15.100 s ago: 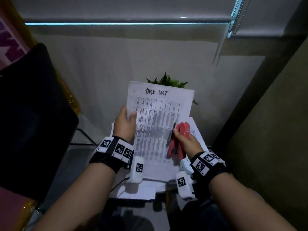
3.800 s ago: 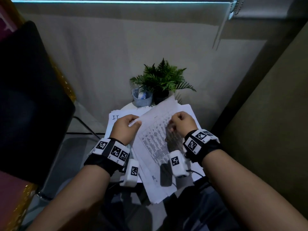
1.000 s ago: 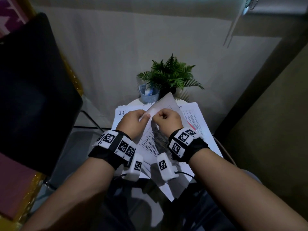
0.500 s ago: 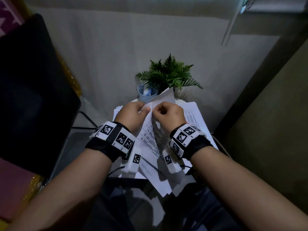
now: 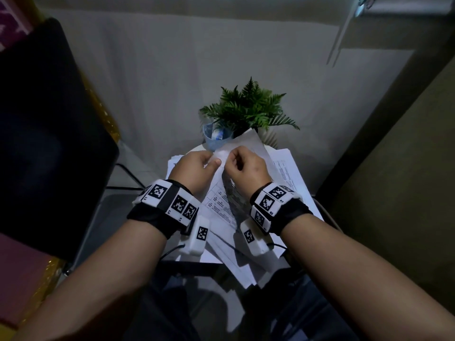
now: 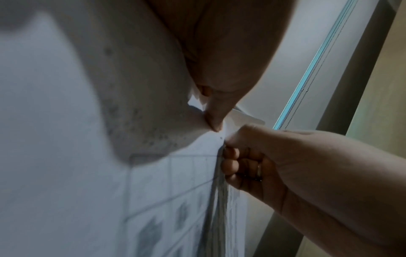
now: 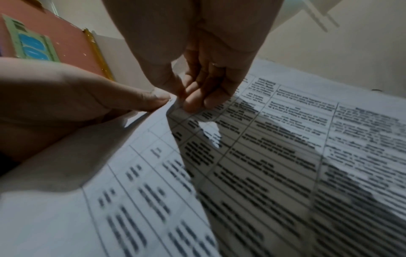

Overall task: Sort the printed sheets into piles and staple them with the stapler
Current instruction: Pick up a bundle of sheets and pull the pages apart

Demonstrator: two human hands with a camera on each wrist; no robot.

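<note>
Beyond my knuckles a green fern (image 5: 248,109) stands against the wall, a pale blue cup (image 5: 214,139) just left of it. Below my wrists the loose printed sheets (image 5: 290,173) lie fanned out in an untidy heap, white paper with grey tables and blurred dark lines of text. Lifted above that heap, between my two hands, is the set of sheets (image 5: 246,143) I am working on: white, ruled into table cells packed with small print, its top leaf peeling away from the one beneath, so that a shadowed gap opens under my right palm. My left hand (image 5: 194,168) pinches the upper corner with thumb on top; my right hand (image 5: 248,166), fingers curled, pinches the same corner just beside it.
</note>
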